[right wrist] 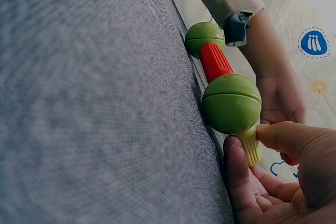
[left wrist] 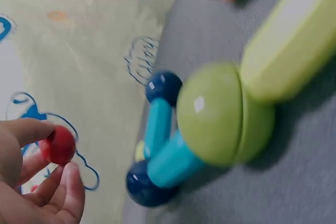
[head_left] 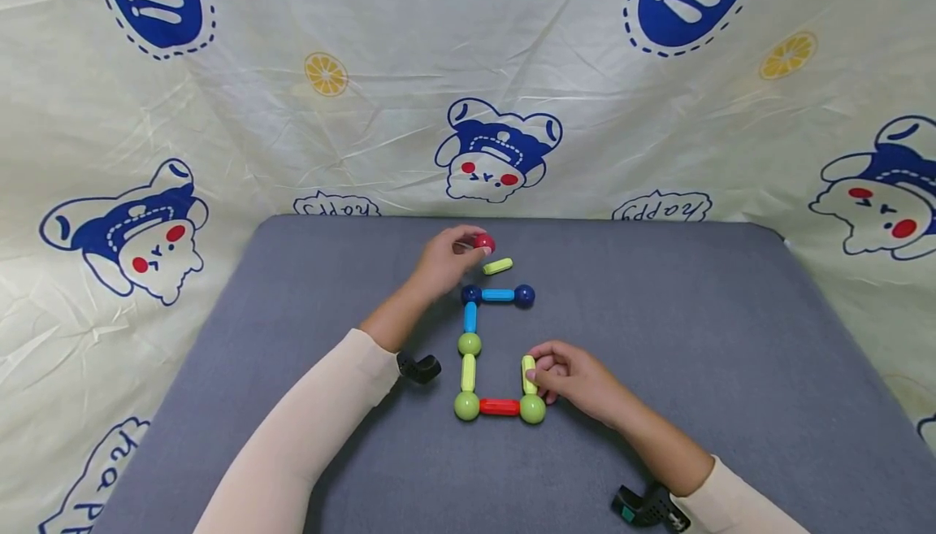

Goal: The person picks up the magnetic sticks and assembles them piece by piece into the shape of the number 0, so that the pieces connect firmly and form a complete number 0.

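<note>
Between thumb and fingers my left hand (head_left: 446, 262) pinches a red ball (left wrist: 62, 145) at the far side of the table. A loose yellow-green rod (head_left: 498, 267) lies just right of that hand. My right hand (right wrist: 286, 177) pinches another yellow-green rod (head_left: 529, 374), whose near end meets a green ball (head_left: 532, 410). From this ball a red rod (head_left: 500, 407) runs left to a second green ball (head_left: 466, 405). A yellow-green rod (head_left: 469, 373), a green ball (head_left: 470, 345), a blue rod (head_left: 470, 318), a dark blue ball (left wrist: 149, 184), a blue rod (head_left: 498, 295) and a dark blue ball (head_left: 524, 296) continue the chain.
A grey cloth-covered table (head_left: 695, 339) carries all the pieces. Behind it hangs a pale printed sheet (head_left: 395, 136). A black band with a camera (head_left: 419, 368) sits on the left wrist, and another black device (head_left: 649, 507) on the right.
</note>
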### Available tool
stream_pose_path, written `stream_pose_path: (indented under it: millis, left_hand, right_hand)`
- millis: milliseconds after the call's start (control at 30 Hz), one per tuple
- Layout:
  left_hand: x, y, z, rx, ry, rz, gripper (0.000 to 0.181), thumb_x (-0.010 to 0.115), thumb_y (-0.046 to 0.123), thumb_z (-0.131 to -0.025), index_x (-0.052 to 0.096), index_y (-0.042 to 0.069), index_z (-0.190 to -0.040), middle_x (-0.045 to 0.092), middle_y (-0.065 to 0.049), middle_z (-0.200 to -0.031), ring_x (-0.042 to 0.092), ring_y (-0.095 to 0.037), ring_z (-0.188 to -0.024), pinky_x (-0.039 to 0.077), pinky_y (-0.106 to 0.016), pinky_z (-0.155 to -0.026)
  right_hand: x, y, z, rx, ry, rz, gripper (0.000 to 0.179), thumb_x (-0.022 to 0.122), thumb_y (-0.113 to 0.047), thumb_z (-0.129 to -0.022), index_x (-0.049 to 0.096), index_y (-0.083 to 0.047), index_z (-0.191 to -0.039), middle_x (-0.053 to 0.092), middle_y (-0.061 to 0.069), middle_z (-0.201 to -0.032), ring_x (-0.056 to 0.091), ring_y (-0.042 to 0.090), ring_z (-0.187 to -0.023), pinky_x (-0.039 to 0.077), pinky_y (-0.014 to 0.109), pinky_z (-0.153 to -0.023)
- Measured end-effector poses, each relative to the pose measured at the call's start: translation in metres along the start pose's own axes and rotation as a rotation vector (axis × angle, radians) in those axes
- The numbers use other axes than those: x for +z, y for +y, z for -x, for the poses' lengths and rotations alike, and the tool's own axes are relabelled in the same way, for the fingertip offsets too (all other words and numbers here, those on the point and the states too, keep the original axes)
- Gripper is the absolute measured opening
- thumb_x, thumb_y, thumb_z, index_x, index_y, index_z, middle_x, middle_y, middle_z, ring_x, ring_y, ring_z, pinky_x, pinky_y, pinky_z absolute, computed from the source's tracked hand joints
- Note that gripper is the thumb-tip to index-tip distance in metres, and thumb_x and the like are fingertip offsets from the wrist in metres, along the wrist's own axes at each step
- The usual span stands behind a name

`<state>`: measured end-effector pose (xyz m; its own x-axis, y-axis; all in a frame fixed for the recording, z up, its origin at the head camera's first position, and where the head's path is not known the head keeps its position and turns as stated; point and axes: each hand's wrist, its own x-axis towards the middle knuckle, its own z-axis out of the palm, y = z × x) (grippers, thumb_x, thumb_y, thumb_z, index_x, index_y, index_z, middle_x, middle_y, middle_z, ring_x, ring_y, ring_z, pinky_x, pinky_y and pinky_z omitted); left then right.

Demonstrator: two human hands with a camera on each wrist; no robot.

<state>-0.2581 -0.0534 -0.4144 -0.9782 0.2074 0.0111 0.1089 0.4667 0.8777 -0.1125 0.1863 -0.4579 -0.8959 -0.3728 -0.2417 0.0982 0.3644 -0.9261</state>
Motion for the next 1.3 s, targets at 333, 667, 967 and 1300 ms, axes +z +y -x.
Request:
stream_pose_path:
  millis: [333, 667, 967, 1300]
  left_hand:
    - [0.005, 0.010, 0.032, 0.045, -0.238, 0.007, 0.035, 0.070, 0.031, -0.096, 0.068, 0.020, -0.129, 0.068, -0.005, -0.118, 0.062, -0.021, -0.098, 0.053, -0.027, -0.075]
    - [0.020, 0.007, 0.050, 0.092, -0.485, -0.101, 0.031, 0.069, 0.027, -0.096, 0.069, 0.016, -0.126, 0.072, -0.006, -0.095, 0.068, -0.026, -0.082, 0.047, -0.022, -0.061]
    - [0.035, 0.008, 0.057, 0.145, -0.509, -0.224, 0.029, 0.071, 0.027, -0.096, 0.071, 0.016, -0.123, 0.068, 0.004, -0.089, 0.057, -0.005, -0.067, 0.048, -0.020, -0.060]
    - [0.048, 0.007, 0.060, 0.157, -0.541, -0.271, 0.027, 0.071, 0.023, -0.096, 0.069, 0.011, -0.120, 0.072, 0.000, -0.101, 0.062, -0.006, -0.076, 0.053, -0.020, -0.063]
  right_hand:
    - [0.001, 0.002, -0.001, 0.001, 0.002, -0.005, 0.045, 0.070, -0.021, -0.097, 0.055, 0.007, -0.128, 0.066, 0.014, -0.098, 0.064, 0.014, -0.077, 0.059, 0.030, -0.068]
    - [0.000, 0.004, -0.001, -0.010, 0.006, -0.009, 0.043, 0.069, -0.020, -0.097, 0.055, 0.007, -0.127, 0.065, 0.012, -0.096, 0.064, 0.013, -0.074, 0.059, 0.030, -0.068]
    - [0.000, 0.004, -0.001, -0.002, 0.007, -0.037, 0.045, 0.069, -0.019, -0.097, 0.048, 0.007, -0.127, 0.064, 0.013, -0.097, 0.063, 0.014, -0.073, 0.058, 0.031, -0.067]
    - [0.000, 0.004, -0.001, -0.017, 0.015, -0.007, 0.032, 0.071, -0.020, -0.096, 0.050, 0.003, -0.105, 0.064, 0.009, -0.084, 0.064, 0.013, -0.070, 0.059, 0.030, -0.066]
